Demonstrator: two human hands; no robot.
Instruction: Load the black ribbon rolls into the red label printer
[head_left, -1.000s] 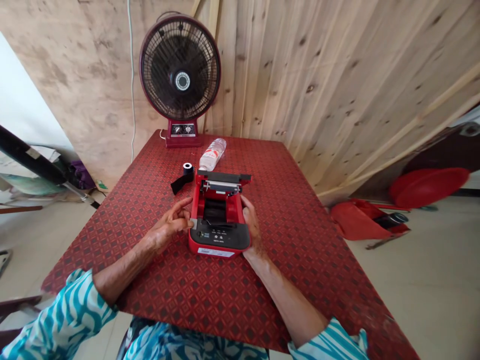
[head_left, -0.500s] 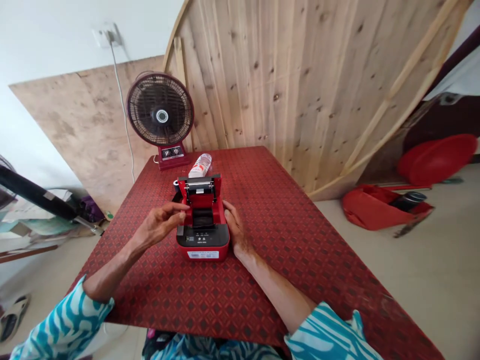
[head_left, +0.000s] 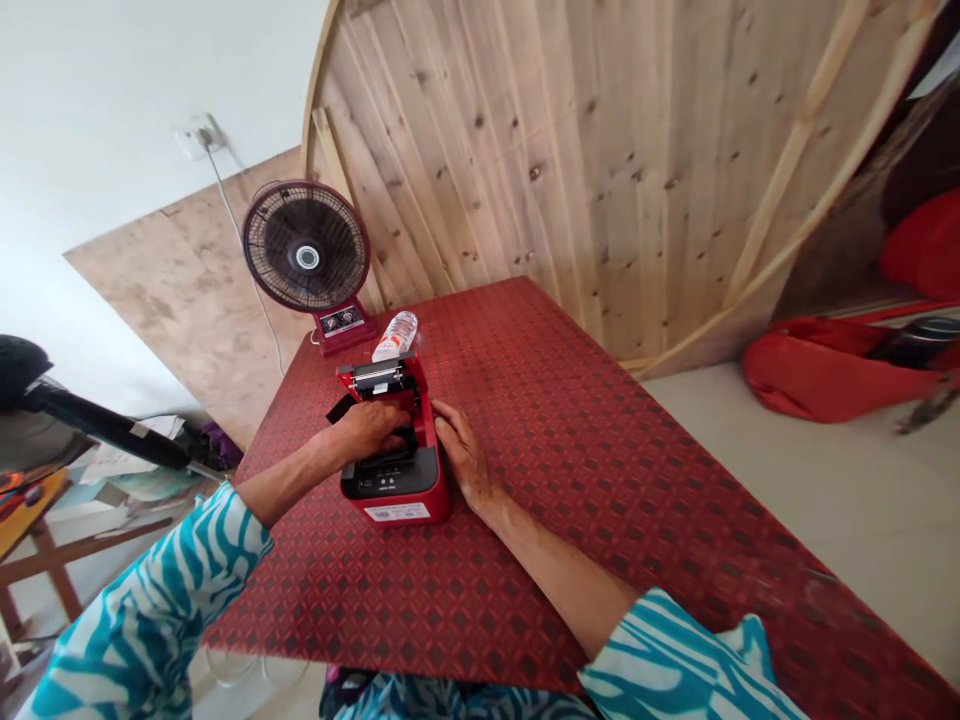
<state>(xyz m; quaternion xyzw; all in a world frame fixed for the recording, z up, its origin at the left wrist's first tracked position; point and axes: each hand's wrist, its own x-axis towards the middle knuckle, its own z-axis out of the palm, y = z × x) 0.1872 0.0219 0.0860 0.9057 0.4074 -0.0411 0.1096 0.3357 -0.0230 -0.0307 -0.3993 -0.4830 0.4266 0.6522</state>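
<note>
A small red and black label printer (head_left: 397, 485) stands on the table, its lid (head_left: 379, 376) tipped up at the back. My left hand (head_left: 375, 430) reaches over the printer's left side into the open compartment. Its fingers are bent downward and their tips are hidden inside, so I cannot tell whether they hold anything. Along the printer's right wall lies my right hand (head_left: 463, 455), fingers stretched out and touching or nearly touching the casing. Just behind the raised lid, a clear plastic bottle (head_left: 396, 335) lies on its side.
A dark red fan (head_left: 307, 258) stands at the table's back left corner. The table (head_left: 540, 480) has a red patterned cover. Wooden boards (head_left: 562, 150) lean behind it. A red bag (head_left: 810, 370) lies on the floor at right; a black pole-like object (head_left: 112, 425) is at left.
My left hand has moved from the printer's left edge into its open compartment. The right hand stays at the right side. The view has tilted and shifted somewhat.
</note>
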